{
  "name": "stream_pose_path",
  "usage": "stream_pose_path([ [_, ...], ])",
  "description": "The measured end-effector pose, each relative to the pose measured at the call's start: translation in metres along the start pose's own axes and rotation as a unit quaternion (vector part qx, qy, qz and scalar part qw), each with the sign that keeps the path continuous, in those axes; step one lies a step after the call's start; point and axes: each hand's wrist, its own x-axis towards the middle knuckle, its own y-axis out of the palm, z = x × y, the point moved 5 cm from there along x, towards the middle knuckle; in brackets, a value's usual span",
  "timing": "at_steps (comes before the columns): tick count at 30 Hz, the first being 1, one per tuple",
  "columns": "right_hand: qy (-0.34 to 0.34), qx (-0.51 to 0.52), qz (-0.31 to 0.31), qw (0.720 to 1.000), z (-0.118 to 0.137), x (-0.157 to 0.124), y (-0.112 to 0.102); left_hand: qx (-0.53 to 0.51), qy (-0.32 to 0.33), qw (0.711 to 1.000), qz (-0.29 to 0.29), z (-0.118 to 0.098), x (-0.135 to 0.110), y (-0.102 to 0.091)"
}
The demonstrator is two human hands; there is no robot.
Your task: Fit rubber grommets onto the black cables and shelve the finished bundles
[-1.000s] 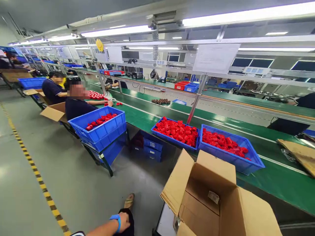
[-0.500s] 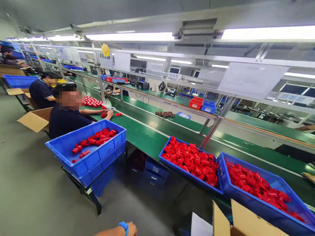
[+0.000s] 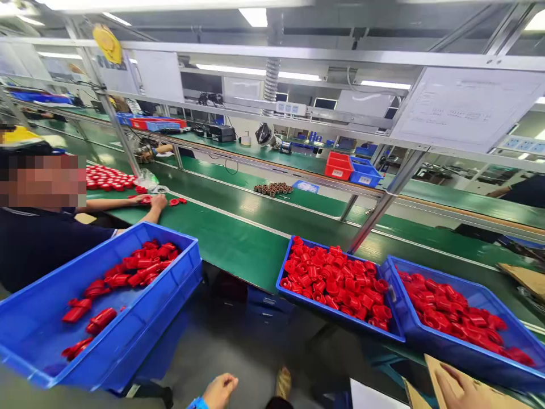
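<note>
My left hand (image 3: 220, 391), with a blue band at the wrist, is low in the middle above the floor. Its fingers are curled in, and nothing shows in them. At the lower right, my right hand (image 3: 462, 392) lies over the flap of a cardboard box (image 3: 489, 392), fingers stretched out. Beyond it, a blue bin (image 3: 472, 335) of red plastic fittings (image 3: 451, 307) stands at the bench edge. Left of that sits a second blue bin (image 3: 340, 321), heaped with similar red fittings (image 3: 336, 278).
A co-worker (image 3: 38, 233) sits at the left, hands over red parts on the green bench (image 3: 238, 238). A large blue bin (image 3: 140, 318) with fewer red fittings stands before them. A metal post (image 3: 387, 196) rises behind the bins. My foot (image 3: 283, 382) shows below.
The view has swung right and come closer to the bench. My right hand has come into view at the cardboard flap. My left hand remains low, near the middle.
</note>
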Motion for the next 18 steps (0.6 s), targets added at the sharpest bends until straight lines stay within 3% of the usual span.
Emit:
stream_pose_path([
  [3,0.017,-0.062,-0.002,0.998,0.038,0.046,-0.001,-0.050,0.023,0.998,-0.003,-0.051,0.039,0.001],
  [5,0.034,-0.105,0.035,0.993,0.057,0.077,0.007,-0.082,0.040,0.996,-0.011,-0.094,0.072,0.000],
  [9,0.017,-0.108,0.102,0.989,0.082,0.122,0.034,-0.144,0.048,0.987,-0.042,-0.183,0.140,-0.003],
  [11,-0.011,-0.106,0.129,0.986,0.087,0.133,0.052,-0.175,0.019,0.982,-0.064,-0.215,0.167,-0.005],
  [13,-0.049,-0.120,0.094,0.987,0.084,0.140,0.064,-0.210,-0.024,0.974,-0.084,-0.233,0.186,-0.005],
  [16,-0.093,-0.144,-0.109,0.979,0.067,0.153,0.062,-0.275,-0.067,0.953,-0.104,-0.239,0.199,-0.002],
  [18,-0.118,-0.098,-0.150,0.977,0.052,0.169,0.064,-0.321,-0.077,0.937,-0.110,-0.237,0.201,-0.001],
])
